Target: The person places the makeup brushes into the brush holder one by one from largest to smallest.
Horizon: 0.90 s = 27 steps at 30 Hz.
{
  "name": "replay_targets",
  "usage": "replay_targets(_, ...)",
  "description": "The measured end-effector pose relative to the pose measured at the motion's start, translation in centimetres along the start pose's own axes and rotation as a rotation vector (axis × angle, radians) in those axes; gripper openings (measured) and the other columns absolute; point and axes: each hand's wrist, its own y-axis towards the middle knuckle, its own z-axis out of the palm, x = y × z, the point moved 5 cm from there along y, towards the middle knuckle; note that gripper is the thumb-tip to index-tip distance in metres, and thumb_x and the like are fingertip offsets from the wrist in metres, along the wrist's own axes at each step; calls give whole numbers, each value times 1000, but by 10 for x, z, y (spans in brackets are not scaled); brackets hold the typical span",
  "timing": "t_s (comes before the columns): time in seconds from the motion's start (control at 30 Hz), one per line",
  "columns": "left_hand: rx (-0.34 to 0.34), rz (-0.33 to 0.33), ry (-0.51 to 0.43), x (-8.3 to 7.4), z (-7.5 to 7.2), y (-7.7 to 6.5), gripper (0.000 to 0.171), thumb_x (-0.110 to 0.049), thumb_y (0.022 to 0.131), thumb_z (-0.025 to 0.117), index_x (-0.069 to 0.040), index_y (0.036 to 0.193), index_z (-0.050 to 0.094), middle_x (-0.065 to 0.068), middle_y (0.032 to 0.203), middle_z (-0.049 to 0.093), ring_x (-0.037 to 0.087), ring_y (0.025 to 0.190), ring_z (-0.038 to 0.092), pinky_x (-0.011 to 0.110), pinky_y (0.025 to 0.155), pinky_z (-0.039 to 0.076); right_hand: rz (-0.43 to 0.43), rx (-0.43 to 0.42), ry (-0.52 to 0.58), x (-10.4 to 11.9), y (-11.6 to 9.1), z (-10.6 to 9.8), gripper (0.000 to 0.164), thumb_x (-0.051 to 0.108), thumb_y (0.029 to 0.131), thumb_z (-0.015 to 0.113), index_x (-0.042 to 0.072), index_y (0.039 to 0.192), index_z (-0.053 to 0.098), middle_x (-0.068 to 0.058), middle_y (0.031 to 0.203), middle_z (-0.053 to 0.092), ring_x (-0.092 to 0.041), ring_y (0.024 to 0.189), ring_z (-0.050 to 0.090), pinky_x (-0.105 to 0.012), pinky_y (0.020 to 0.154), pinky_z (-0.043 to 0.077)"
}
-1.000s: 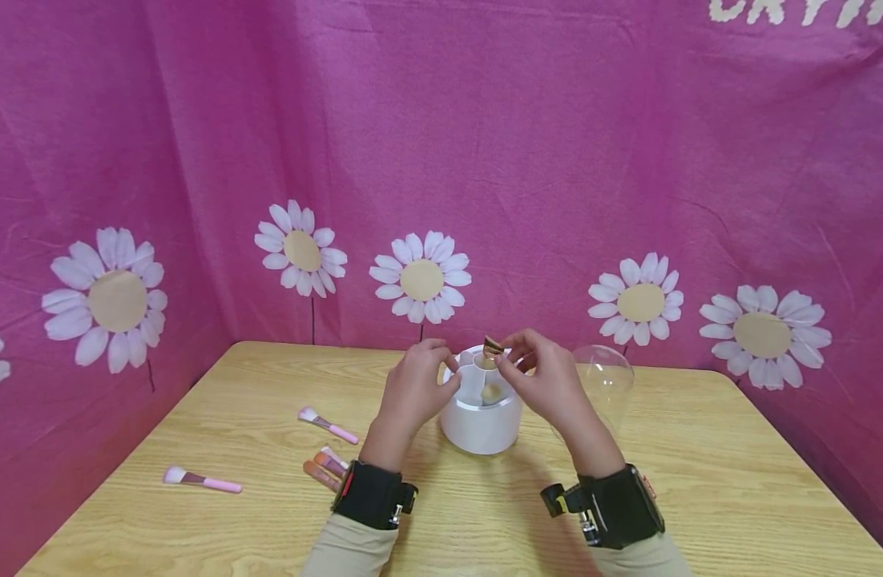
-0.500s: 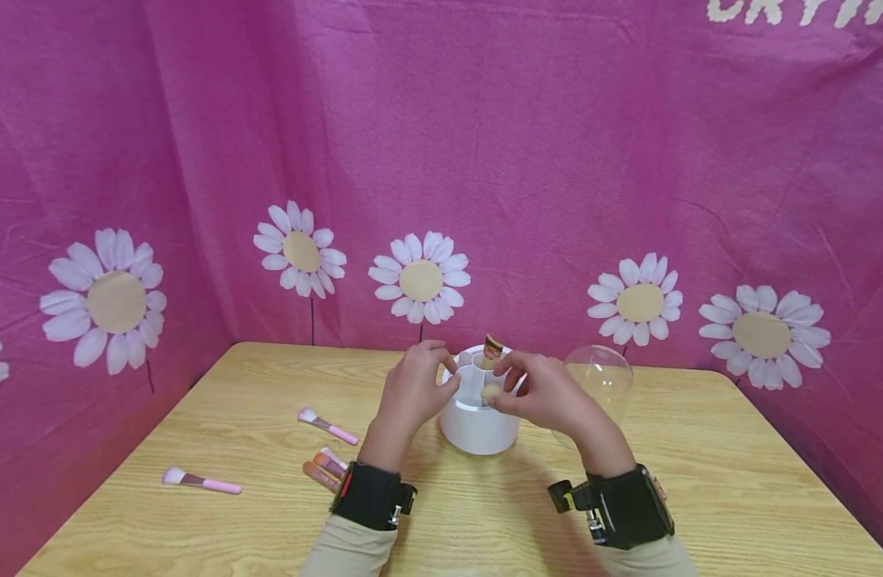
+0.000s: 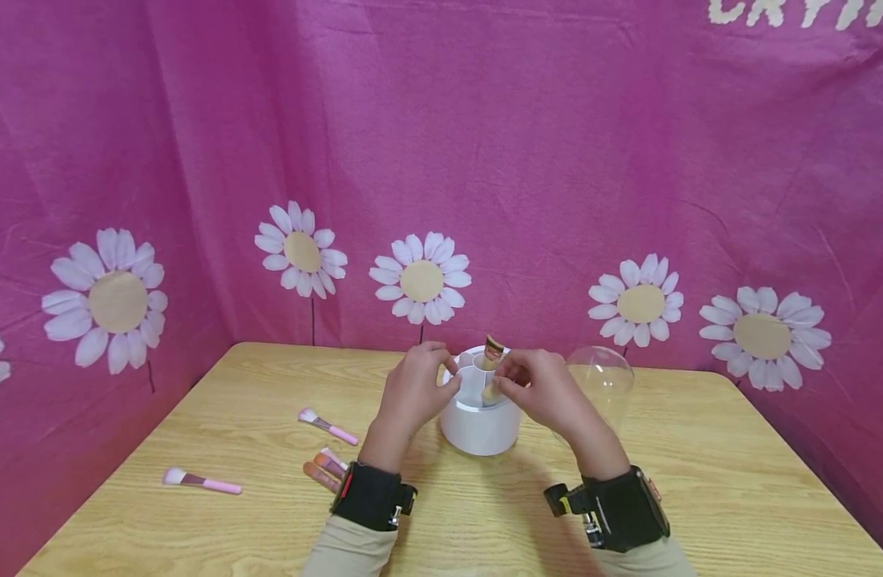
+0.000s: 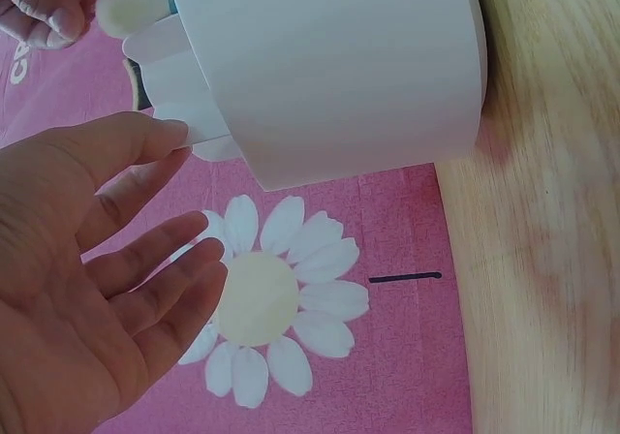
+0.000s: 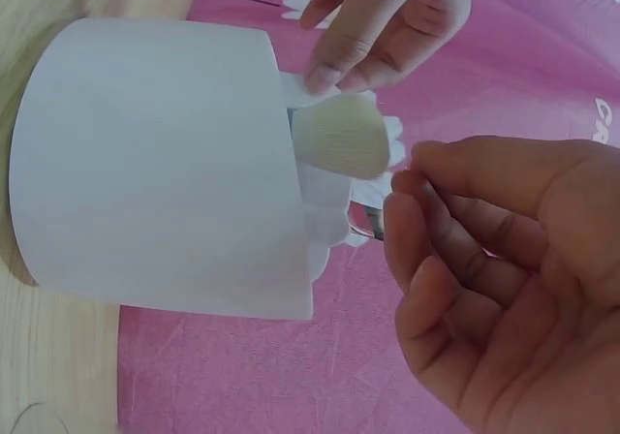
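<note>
A white round makeup brush holder (image 3: pixel 481 429) with inner compartments stands on the table. My left hand (image 3: pixel 414 383) pinches the edge of its inner divider (image 4: pixel 189 90) between thumb and index finger, the other fingers spread apart. A makeup brush with pale cream bristles (image 5: pixel 344 136) stands in the compartment nearest me, its handle hidden. Just off those bristles is my right hand (image 3: pixel 546 390), fingers curled and thumb meeting index fingertip, nothing visible between them. Another brush with a dark-banded head (image 3: pixel 493 348) rises from a compartment farther back.
A clear dome cover (image 3: pixel 606 381) stands right of the holder. Two pink-handled brushes (image 3: pixel 328 425) (image 3: pixel 202 481) lie on the table (image 3: pixel 477 521) at the left. Several more brushes (image 3: pixel 324 467) lie beside my left wrist. A pink flowered cloth (image 3: pixel 528 160) hangs behind.
My right hand moved from the dark-banded brush down to the cream one; its fingers spread around those bristles, then came together. The left hand has stayed at the holder.
</note>
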Motion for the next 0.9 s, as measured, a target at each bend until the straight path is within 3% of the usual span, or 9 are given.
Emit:
replay_targets(0.07,2,2,4,0,0,0,10,-20,89,79,-10,90,75,12,136,64,32,127,59,47,94,56,10,-7,6,0,-1,-2,5,5,90,75,3,88,70,-2,76,66,-14,68,58,-28,61,50)
replay_targets(0.2,1,7,9,0,1,0,10,-20,89,78,-10,90,75,12,135,64,31,127,59,46,94,56,43,76,5,-3,-4,0,13,10,87,78,4,90,67,-2,78,64,-16,69,57,-29,61,50)
replay_targets(0.37,-5,15,3,-1,1,0,10,-19,89,78,-10,90,76,13,134,64,32,126,59,46,94,56,28,111,-35,-4,-3,5,9,6,88,75,6,84,67,-1,75,62,-14,68,55,-29,61,49)
replay_targets(0.53,-7,17,6,0,0,0,9,-19,89,78,-10,90,76,13,134,65,32,126,60,46,94,56,10,22,-62,-2,0,2,7,4,90,73,5,84,70,-1,75,65,-14,66,56,-28,60,50)
replay_targets(0.73,-6,15,9,-1,0,1,9,-18,89,78,-10,90,76,13,134,65,32,126,59,45,94,56,101,-189,-20,-1,-1,-10,9,11,93,73,3,88,71,-6,77,66,-19,71,59,-29,60,49)
replay_targets(0.9,-4,14,6,-1,0,0,9,-18,89,78,-10,89,75,13,133,65,32,126,60,45,94,56,183,-183,-17,-6,0,-5,14,15,93,73,3,87,70,-6,75,64,-20,70,56,-29,59,47)
